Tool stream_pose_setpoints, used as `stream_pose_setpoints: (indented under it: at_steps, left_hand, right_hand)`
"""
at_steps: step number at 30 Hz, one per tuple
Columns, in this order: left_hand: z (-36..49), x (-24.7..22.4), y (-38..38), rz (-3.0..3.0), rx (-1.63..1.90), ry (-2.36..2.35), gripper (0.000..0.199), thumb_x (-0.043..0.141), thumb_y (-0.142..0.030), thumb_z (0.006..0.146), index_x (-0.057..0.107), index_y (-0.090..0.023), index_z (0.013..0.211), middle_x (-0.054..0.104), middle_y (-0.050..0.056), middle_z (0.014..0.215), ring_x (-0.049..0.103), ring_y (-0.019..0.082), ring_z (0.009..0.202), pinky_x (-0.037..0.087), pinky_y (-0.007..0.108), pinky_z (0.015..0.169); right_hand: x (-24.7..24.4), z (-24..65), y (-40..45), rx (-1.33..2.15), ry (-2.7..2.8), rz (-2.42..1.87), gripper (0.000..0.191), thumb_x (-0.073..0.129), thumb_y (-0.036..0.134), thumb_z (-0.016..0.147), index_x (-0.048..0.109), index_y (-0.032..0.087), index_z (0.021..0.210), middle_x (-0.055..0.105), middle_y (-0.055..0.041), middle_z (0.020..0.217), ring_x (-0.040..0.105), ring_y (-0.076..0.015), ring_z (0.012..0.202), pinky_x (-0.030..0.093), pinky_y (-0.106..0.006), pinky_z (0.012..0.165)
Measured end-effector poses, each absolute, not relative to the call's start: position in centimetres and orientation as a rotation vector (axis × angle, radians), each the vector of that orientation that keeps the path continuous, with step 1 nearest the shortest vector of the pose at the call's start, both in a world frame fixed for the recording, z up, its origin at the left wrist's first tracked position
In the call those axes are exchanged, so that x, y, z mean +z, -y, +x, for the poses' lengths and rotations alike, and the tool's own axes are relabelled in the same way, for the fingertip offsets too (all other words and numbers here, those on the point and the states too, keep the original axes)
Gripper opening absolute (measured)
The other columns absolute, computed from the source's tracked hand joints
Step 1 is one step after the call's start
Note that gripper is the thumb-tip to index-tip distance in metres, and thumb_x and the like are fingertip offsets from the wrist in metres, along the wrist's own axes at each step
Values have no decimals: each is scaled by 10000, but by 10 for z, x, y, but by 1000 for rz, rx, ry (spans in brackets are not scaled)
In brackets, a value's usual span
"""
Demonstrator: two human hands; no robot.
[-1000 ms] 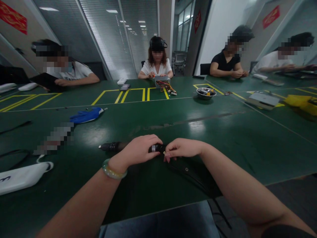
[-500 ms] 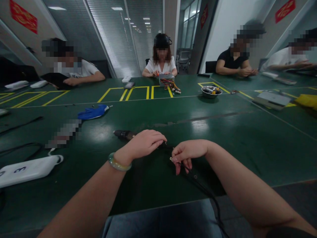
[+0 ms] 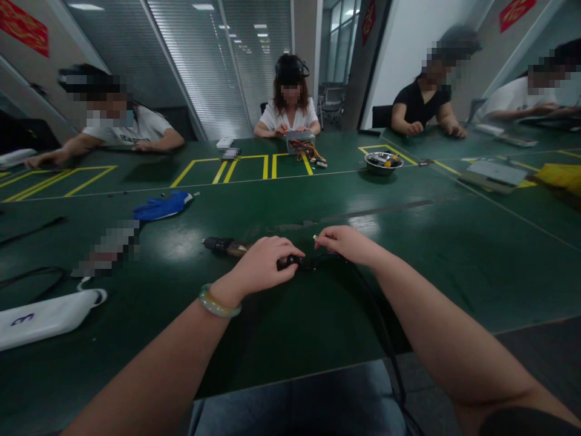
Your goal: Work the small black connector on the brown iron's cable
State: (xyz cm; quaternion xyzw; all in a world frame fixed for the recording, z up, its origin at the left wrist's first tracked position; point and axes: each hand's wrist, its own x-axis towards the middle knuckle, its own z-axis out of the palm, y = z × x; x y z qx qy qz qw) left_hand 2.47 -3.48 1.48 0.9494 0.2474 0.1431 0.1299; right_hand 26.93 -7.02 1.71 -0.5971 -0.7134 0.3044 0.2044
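Observation:
A corded electric screwdriver (image 3: 231, 247), with a black nose and a brownish body, lies on the green table, its tip pointing left. My left hand (image 3: 265, 263) wraps over its rear part and covers much of the body. From the black rear end a black cord (image 3: 385, 330) runs right, passes below my other hand and drops over the table's near edge. Just right of the screwdriver, my right hand (image 3: 347, 242) pinches a small shiny metal piece (image 3: 315, 238) between thumb and fingertips. What exactly that piece is cannot be made out.
Left of me lie a white power bank (image 3: 49, 315), a blurred-out device (image 3: 106, 245) and a blue glove (image 3: 163, 206). Across the table stands a metal bowl (image 3: 384, 163) with small parts. A person opposite handles a grey box (image 3: 299, 142) with coloured wires.
My right hand has moved up and away from me, still pinching the small metal piece; the cord no longer hangs across its fingers. My left hand stays on the screwdriver.

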Motion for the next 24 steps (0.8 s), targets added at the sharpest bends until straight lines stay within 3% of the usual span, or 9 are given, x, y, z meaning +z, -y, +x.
stream_pose_setpoints:
  at_steps: [6, 15, 24]
  left_hand:
    - [24, 16, 37, 2772, 400, -714, 272, 567, -294, 845, 657, -289, 1102, 645, 16, 1068, 577, 212, 1025, 421, 370, 913]
    - [26, 17, 37, 2773, 406, -707, 232, 573, -281, 834, 655, -271, 1051, 650, 2, 1048, 575, 205, 1015, 412, 363, 901]
    - [22, 19, 34, 2726, 354, -692, 229, 611, -339, 849, 631, -272, 1067, 645, 9, 1069, 563, 219, 1037, 402, 376, 925]
  right_hand:
    - [22, 249, 85, 717, 2339, -1503, 173, 606, 348, 925, 706, 218, 871, 646, 20, 761, 549, -126, 683, 315, -229, 584]
    - [20, 234, 95, 468, 2318, -1552, 119, 640, 287, 905, 670, 215, 815, 641, 32, 742, 541, -122, 657, 298, -232, 578]
    - [18, 239, 89, 745, 2218, -1586, 172, 614, 349, 902, 656, 202, 822, 635, 10, 751, 536, -130, 656, 305, -235, 560]
